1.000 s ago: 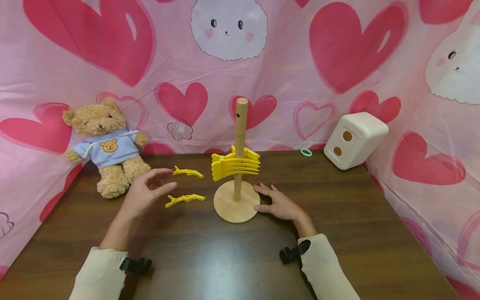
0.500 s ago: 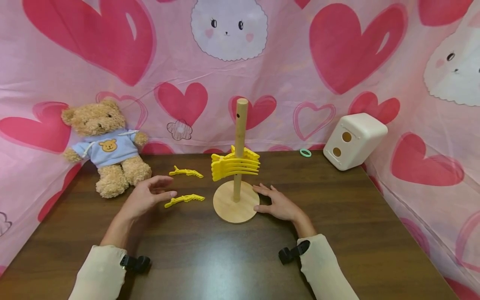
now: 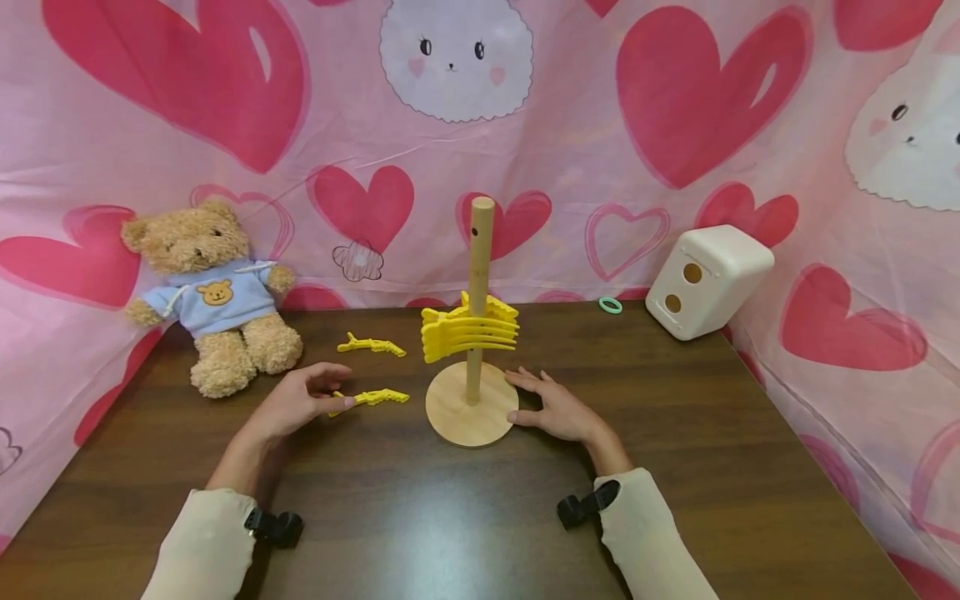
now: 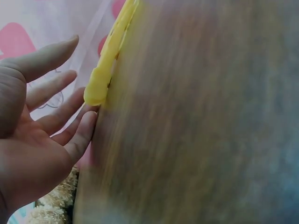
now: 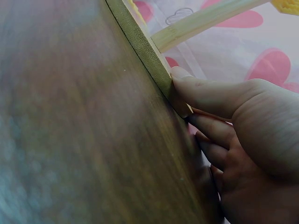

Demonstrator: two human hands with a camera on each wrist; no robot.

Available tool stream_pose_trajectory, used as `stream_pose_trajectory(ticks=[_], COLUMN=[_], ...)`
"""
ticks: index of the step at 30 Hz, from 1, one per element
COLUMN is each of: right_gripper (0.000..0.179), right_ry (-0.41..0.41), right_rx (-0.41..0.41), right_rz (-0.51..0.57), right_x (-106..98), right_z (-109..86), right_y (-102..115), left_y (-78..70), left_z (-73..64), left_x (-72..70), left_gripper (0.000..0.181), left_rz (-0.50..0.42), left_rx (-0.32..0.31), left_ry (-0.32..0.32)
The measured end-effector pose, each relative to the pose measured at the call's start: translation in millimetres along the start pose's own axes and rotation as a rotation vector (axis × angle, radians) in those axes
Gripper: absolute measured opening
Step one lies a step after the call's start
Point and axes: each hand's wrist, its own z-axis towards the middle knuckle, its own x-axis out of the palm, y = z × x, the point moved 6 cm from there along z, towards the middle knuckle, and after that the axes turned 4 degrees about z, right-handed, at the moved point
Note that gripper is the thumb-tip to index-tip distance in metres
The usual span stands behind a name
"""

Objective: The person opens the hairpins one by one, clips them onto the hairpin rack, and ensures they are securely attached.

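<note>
Yellow, the nearer clip (image 3: 382, 397) lies at nine o'clock from the wooden base (image 3: 450, 408), its end by my left hand (image 3: 296, 400), thumb and fingers apart, while my right hand (image 3: 557, 408) grips the base's three o'clock edge, seemingly to steady it.

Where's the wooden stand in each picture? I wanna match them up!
Head view: the wooden stand is upright near the middle; the right hand touches its round base.
Left wrist view: it's not in this one.
Right wrist view: across the top, looking tilted, its pole slanting toward the upper right.
Shared landmark: the dark brown table shows in all three.
</note>
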Motion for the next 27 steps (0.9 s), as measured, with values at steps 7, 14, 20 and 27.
stream_pose_trajectory(ticks=[7, 14, 20, 27], right_gripper=[0.069, 0.07, 0.07, 0.069], right_ry=[0.001, 0.002, 0.003, 0.003], right_rx=[0.004, 0.01, 0.005, 0.006], right_rz=[-0.004, -0.001, -0.003, -0.006], right_x=[0.1, -0.6, -0.4, -1.0], right_z=[0.2, 0.3, 0.9, 0.8], right_y=[-0.1, -0.8, -1.0, -0.3], left_y=[-2.9, -2.3, -1.0, 1.7], left_z=[1.4, 2.7, 1.5, 0.4], left_x=[1.4, 3.1, 3.4, 1.7], left_gripper=[0.052, 0.053, 0.056, 0.053], left_rz=[0.1, 0.117, 0.116, 0.134], left_rx=[0.071, 0.073, 0.059, 0.028], left_ry=[0.012, 0.041, 0.077, 0.085])
